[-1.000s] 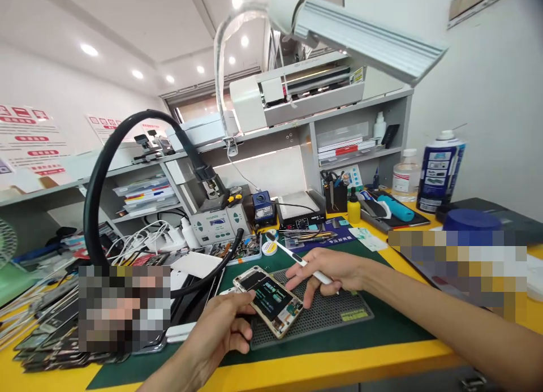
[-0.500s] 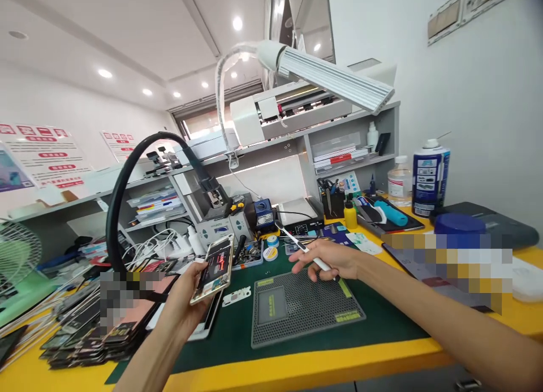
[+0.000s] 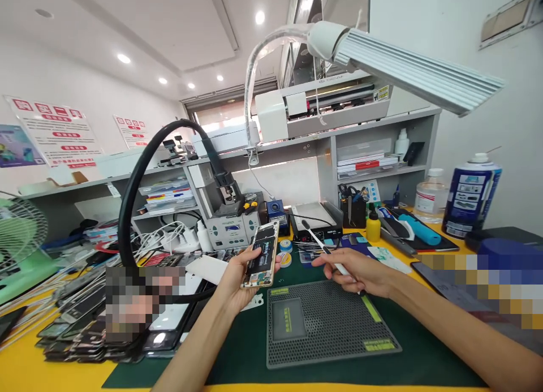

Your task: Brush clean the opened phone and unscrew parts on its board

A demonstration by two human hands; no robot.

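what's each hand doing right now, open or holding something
Left hand: closed, holding the opened phone.
Right hand: closed, holding the white-handled brush.

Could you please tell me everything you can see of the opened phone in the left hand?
The phone is slim and rectangular, its insides exposed. A gold-toned, metallic-looking rim surrounds a black, battery-like block with pale print too small to read; small circuit parts show at the near end. The left hand holds it tilted, apparently clear of the green mat, thumb over its left side and fingertips at the right edge.
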